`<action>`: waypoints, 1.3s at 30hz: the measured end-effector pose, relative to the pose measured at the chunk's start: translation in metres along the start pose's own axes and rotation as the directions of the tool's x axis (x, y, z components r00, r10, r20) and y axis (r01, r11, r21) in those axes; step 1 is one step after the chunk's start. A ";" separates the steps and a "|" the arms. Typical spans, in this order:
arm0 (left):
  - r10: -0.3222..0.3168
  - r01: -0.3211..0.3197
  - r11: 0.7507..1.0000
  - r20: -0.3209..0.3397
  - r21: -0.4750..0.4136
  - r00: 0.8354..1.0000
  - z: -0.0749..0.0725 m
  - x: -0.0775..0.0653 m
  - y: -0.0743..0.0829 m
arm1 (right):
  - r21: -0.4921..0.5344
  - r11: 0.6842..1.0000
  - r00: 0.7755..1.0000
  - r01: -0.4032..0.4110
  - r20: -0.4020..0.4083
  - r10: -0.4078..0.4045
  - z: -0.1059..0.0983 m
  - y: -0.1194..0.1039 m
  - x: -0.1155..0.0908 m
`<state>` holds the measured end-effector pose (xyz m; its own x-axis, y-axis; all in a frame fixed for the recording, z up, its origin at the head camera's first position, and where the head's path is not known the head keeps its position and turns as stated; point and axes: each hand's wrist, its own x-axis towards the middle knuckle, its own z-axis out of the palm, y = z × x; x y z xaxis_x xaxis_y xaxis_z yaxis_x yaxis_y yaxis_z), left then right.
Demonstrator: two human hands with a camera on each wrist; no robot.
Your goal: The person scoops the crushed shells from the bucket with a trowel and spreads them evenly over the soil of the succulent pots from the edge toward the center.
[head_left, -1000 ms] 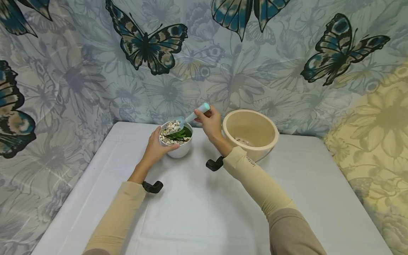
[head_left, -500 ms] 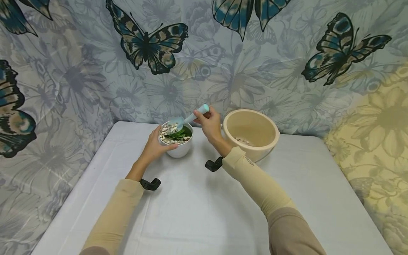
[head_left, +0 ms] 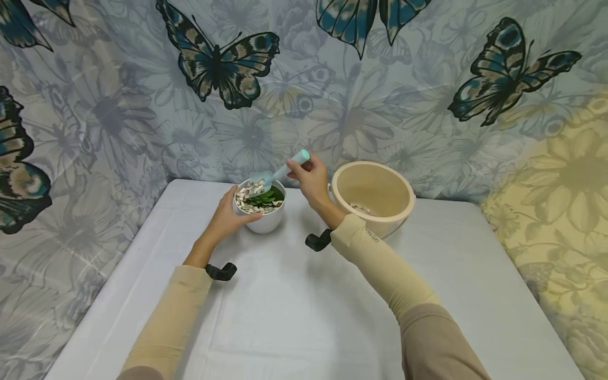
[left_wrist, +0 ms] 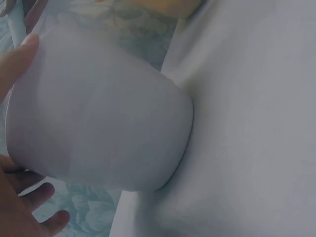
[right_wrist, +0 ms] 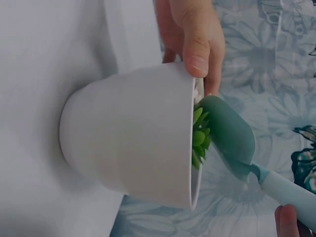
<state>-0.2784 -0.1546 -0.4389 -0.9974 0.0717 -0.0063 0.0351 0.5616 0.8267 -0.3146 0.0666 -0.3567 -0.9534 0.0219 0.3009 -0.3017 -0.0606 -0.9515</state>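
My left hand (head_left: 225,214) holds a white flower pot (head_left: 263,226) at its rim, thumb on the near side and fingers at the left. Inside are pale pebbles (head_left: 245,202) and a small green succulent (right_wrist: 199,137). In my right hand (head_left: 313,182) is the handle of a light blue-green hand trowel (head_left: 294,162). Its blade (right_wrist: 231,133) slants down over the pot's opening, with pebbles at it in the head view. The left wrist view shows the pot's smooth side (left_wrist: 98,108), with the thumb and fingertips on opposite sides of it.
A cream-coloured tub (head_left: 375,187) with a few pebbles at its bottom stands right of the pot, close to my right wrist. Everything stands on a table with a white cloth (head_left: 294,316). Behind hangs a butterfly-patterned fabric (head_left: 304,105) along the table's back edge.
The trowel has tilted slightly, its blade shifting a little over the pebbles. Both hands keep their grips, and the pot stays nearly in place.
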 end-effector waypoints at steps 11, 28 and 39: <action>-0.023 0.022 0.998 -0.022 -0.058 0.999 0.005 -0.001 -0.001 | -0.063 0.998 1.000 -0.022 0.020 0.023 0.003 -0.005 0.001; 0.003 -0.004 0.999 -0.018 -0.035 1.000 0.004 -0.002 -0.003 | 0.001 0.994 0.994 -0.107 -0.019 0.107 -0.004 -0.008 0.000; -0.013 0.014 1.000 -0.032 0.013 0.999 0.003 -0.003 0.001 | 0.016 0.999 0.999 -0.042 -0.032 0.042 -0.003 -0.005 0.001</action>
<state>-0.2756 -0.1517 -0.4400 -0.9993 0.0379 0.0007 0.0224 0.5729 0.8193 -0.3137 0.0699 -0.3521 -0.9647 0.0508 0.2583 -0.2616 -0.0771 -0.9621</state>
